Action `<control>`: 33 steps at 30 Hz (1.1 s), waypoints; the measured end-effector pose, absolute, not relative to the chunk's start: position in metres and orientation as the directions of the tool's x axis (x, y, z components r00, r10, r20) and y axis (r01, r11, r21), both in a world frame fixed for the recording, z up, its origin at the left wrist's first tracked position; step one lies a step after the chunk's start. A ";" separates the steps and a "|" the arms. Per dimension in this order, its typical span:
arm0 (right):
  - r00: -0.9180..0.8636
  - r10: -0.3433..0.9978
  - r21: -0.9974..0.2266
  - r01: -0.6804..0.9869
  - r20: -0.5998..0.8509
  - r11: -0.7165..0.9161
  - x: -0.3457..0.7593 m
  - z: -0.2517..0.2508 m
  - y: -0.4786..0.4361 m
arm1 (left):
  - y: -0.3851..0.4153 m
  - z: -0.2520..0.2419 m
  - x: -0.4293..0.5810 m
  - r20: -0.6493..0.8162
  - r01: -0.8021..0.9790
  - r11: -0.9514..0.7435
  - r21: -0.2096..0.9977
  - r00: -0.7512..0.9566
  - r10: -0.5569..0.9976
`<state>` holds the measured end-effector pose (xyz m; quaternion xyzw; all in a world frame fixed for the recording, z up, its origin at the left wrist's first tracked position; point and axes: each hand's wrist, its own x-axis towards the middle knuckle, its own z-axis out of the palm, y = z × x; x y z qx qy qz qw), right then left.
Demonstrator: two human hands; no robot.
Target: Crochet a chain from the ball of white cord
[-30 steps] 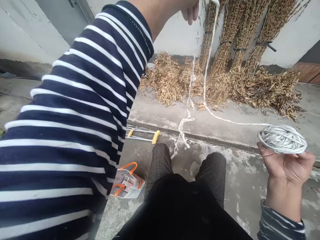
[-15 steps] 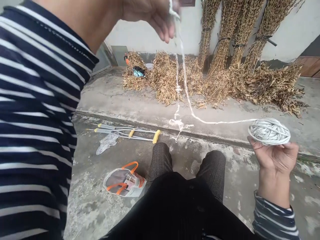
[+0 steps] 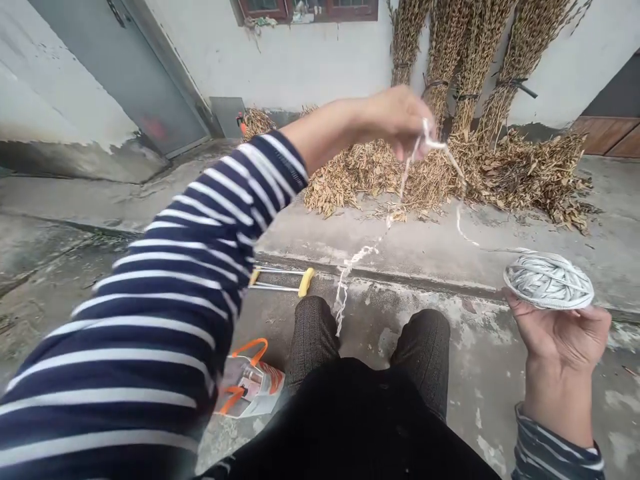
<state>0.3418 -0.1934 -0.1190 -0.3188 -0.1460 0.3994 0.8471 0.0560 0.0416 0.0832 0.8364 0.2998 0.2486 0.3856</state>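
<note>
My left hand (image 3: 395, 120) is stretched out ahead at chest height, its fingers pinched on a white string (image 3: 380, 240). The frayed loose end of that string dangles down towards my knees (image 3: 370, 340). Another stretch of it runs right to a flat grey-white ball of string (image 3: 549, 281). My right hand (image 3: 563, 333) holds this ball from below, palm up, fingers curled under it. My striped sleeve (image 3: 165, 313) fills the left of the view.
Dry plant bundles (image 3: 475, 60) lean on the white wall, with loose heaps (image 3: 450, 173) on the concrete ledge below. A tool with yellow handles (image 3: 295, 283) and a bag with orange handles (image 3: 253, 383) lie by my left leg. A grey door (image 3: 125, 67) stands at left.
My left hand has come down from above the view to chest height and moved right, still pinching the string. The hanging end swung with it. My right hand with the ball has barely moved.
</note>
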 end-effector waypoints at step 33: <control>-0.007 1.000 -0.762 -0.648 0.021 0.011 0.304 -0.113 -0.184 | 0.036 -0.223 -0.005 -0.442 0.700 0.044 0.713 0.399 0.803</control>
